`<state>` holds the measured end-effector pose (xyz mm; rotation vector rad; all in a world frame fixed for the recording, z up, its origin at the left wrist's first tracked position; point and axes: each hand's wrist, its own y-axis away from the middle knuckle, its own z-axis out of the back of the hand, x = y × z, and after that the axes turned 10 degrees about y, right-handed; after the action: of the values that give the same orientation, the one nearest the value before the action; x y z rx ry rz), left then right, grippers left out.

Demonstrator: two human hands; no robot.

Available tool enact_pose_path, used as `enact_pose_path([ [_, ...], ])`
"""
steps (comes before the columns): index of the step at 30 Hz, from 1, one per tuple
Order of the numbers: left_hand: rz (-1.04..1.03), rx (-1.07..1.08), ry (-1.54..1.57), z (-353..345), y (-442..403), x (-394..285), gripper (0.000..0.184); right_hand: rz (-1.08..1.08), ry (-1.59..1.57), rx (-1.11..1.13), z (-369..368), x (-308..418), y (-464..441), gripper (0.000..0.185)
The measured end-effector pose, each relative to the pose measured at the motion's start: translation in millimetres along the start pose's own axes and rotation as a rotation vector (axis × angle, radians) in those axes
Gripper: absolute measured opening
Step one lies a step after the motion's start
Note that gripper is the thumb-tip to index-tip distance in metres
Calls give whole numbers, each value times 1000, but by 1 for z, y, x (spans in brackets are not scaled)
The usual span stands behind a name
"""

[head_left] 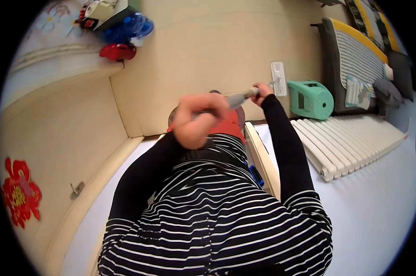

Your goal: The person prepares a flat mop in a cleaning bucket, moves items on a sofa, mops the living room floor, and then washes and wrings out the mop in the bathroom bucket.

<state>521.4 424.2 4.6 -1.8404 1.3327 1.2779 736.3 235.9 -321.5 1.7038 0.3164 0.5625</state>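
Note:
A flat mop runs slantwise before me, its grey pole (237, 100) passing between my two hands. My left hand (196, 120), slightly blurred, is closed round the upper end of the pole in front of my waist. Farther down, my right hand (263, 93) is wrapped round the pole with the arm stretched out. The white mop head (278, 78) lies flat on the beige floor (208, 50), just beyond my right hand and beside a green plastic stool (311, 100).
At the right are a white radiator (350, 142) and a grey sofa (332, 60) with cushions. A door (70, 138) with a red decoration stands at my left. Beyond it are a red object (118, 52) and blue bottles (130, 28). The door frame (263, 158) is close on my right.

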Motion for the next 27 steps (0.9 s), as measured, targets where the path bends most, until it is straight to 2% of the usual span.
enact_pose_path([
  [1,-6,26,-4,-10,-2,5,23,-55,-25,30,17,-8,-16,20],
  [3,-13,113,-32,-14,0,13,22,-168,-57,8,14,-10,9,22],
  [4,-10,172,-57,-13,3,17,21,-161,-92,-96,10,-20,1,21],
  [6,-29,137,-49,-9,15,17,19,-141,-56,-126,-1,-22,7,21],
  [11,-52,47,-78,24,64,0,19,-168,153,-27,-43,-45,-23,21],
  [14,-105,-61,-121,60,112,-19,16,-119,224,-67,-116,-67,-21,19],
  [15,-114,-100,-110,75,134,-25,14,-114,290,-8,-145,-72,-18,18],
  [19,-215,-406,-171,124,231,-57,14,-50,528,155,-268,-122,-27,13],
  [20,-230,-506,-143,131,260,-60,15,-108,631,161,-298,-140,-34,14],
  [22,-308,-644,-116,147,319,-65,14,-96,887,246,-359,-179,-35,14],
  [24,-363,-807,-114,150,370,-64,13,237,1322,376,-406,-222,-30,13],
  [27,-495,-1087,-90,144,429,-58,13,131,1302,311,-463,-297,-34,11],
])
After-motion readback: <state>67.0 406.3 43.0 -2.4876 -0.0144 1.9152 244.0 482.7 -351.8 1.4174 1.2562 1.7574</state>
